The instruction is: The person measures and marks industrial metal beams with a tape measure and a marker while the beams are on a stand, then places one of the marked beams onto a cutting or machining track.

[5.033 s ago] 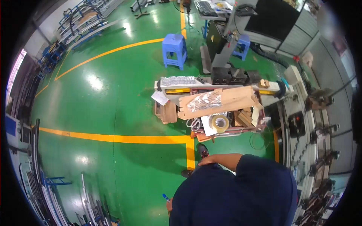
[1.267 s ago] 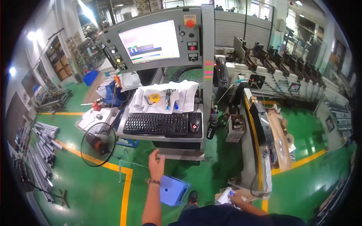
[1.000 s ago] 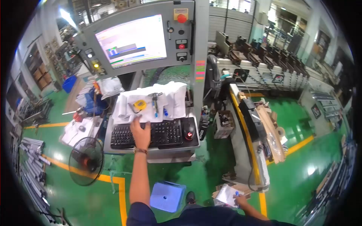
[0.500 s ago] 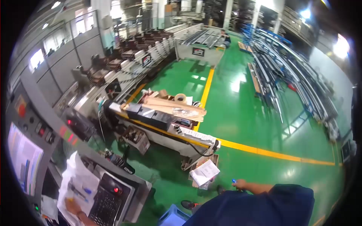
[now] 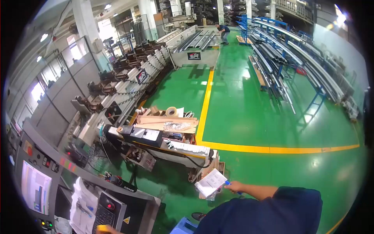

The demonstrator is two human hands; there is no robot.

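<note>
My right hand (image 5: 234, 187) is closed round a small blue object (image 5: 228, 183), just right of a white printed sheet (image 5: 211, 182) lying on a box. At the bottom edge my left hand (image 5: 112, 230), mostly cut off, is at a yellow object (image 5: 103, 228), beside the black keyboard (image 5: 104, 217). White crumpled paper (image 5: 82, 208) with a blue pen-like item lies left of the keyboard. The lit screen (image 5: 36, 187) stands further left on the grey console.
A machine bed (image 5: 179, 156) carries cardboard strips (image 5: 167, 123) and a tape roll (image 5: 171, 111). Metal profiles lie on blue racks (image 5: 288, 50) at the right. A person (image 5: 223, 32) bends beside the far machine. A blue stool (image 5: 184, 226) stands at the bottom.
The view has shifted. My right hand has moved left, up to the printed sheet, with the blue object. My left hand has moved from the white paper to below the keyboard, with the yellow object.
</note>
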